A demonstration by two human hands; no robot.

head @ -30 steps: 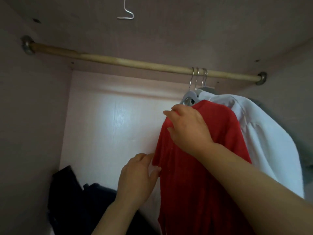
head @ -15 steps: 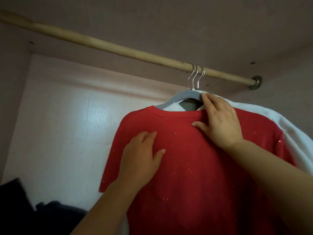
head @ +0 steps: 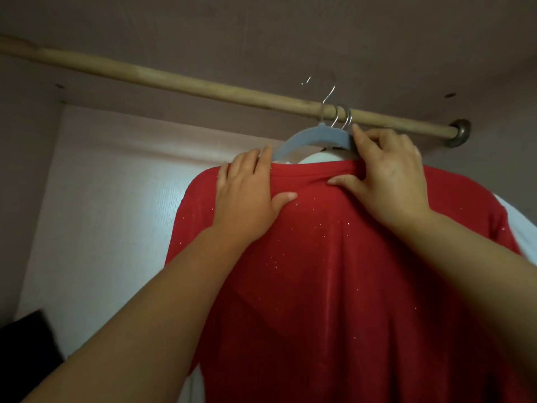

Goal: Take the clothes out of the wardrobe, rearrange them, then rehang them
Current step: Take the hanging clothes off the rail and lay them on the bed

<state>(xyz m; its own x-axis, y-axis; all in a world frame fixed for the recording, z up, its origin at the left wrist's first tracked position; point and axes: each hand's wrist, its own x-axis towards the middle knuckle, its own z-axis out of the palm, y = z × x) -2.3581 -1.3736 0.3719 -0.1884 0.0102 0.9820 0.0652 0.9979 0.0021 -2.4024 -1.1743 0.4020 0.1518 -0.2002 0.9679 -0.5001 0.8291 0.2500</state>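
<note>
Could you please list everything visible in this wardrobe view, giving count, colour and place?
rail: one, pale wood, across the top, slanting down to the right
rail socket: one, dark metal, at the rail's right end
hanger hooks: three, silver, at the rail near its right end
blue-grey hanger: one, under the hooks, carrying the red top
red top: one, red with glitter specks, centre, facing the camera
white garment: one, behind the red top
dark clothes: a black heap, count unclear, lower left corner
back panel: one, pale, behind everything
left hand: one, lying on the top's shoulder
right hand: one, gripping hanger and collar
</note>
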